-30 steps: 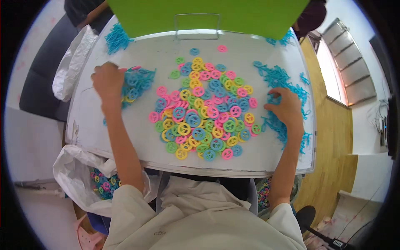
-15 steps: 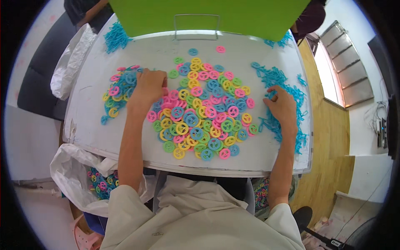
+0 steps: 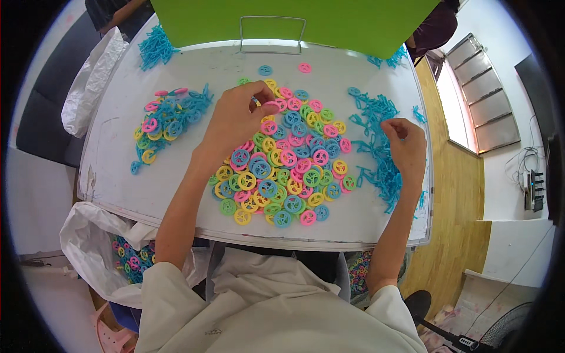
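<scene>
A broad pile of small spoked plastic wheels (image 3: 268, 188) in pink, yellow, green and blue covers the middle of the white table (image 3: 194, 217). Over the pile's upper left part is my left hand (image 3: 238, 115), thumb and fingers pinched on what looks like a pink wheel (image 3: 271, 106). On the right lies a heap of thin blue plastic pieces (image 3: 376, 159). My right hand (image 3: 407, 147) is above that heap's right side, fingers curled in and thumb drawn close; whatever they hold is hidden.
At the left is a mixed pile of wheels joined with blue pieces (image 3: 170, 120). More blue pieces (image 3: 156, 47) lie in the far left corner. A green panel (image 3: 353, 26) with a wire handle (image 3: 272, 52) bounds the far side. An open white sack (image 3: 88, 247) hangs near left.
My left hand has moved right, from beside the mixed pile to the wheel pile. My right hand's thumb and fingers, apart before, have closed over the blue heap. The view has shifted slightly.
</scene>
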`<act>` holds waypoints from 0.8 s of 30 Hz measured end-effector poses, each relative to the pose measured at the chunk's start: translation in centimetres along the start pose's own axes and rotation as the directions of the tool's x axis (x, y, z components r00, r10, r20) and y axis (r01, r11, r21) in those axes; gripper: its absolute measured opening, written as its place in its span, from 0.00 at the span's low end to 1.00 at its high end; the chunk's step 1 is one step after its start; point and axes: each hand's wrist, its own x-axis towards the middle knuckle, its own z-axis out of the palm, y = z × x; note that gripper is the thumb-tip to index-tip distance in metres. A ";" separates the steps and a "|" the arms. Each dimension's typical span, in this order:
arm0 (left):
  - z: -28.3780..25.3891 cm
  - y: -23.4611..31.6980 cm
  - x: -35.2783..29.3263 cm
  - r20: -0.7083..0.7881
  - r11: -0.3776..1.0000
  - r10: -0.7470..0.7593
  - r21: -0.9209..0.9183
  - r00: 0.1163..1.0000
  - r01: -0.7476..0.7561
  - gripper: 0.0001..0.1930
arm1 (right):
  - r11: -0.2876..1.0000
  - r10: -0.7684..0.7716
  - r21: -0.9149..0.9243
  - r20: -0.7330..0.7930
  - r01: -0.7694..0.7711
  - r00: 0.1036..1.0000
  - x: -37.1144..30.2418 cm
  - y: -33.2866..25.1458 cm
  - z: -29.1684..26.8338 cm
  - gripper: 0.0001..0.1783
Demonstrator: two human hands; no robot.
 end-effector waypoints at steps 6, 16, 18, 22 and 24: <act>0.0 0.3 0.1 0.001 0.998 0.010 -0.062 1.000 -0.010 0.10 | 0.994 -0.030 0.097 -0.110 0.041 0.994 0.1 -0.9 0.2 0.13; 3.7 1.1 -0.9 0.343 0.695 -0.088 -0.651 0.935 0.304 0.15 | 0.647 -0.121 0.749 0.282 -0.140 0.952 -1.9 -4.2 4.7 0.16; 3.7 1.1 -0.9 0.386 0.647 -0.092 -0.677 0.918 0.350 0.15 | 0.585 -0.114 0.786 0.323 -0.199 0.939 -2.1 -4.1 5.5 0.17; 3.6 0.9 -0.8 0.292 0.694 -0.109 -0.662 0.950 0.283 0.10 | 0.480 -0.152 0.852 0.316 -0.210 0.937 -2.4 -4.6 6.1 0.18; 3.6 0.6 -0.8 0.223 0.747 -0.085 -0.630 0.971 0.210 0.09 | 0.481 -0.147 0.839 0.363 -0.255 0.920 -2.5 -4.8 5.8 0.15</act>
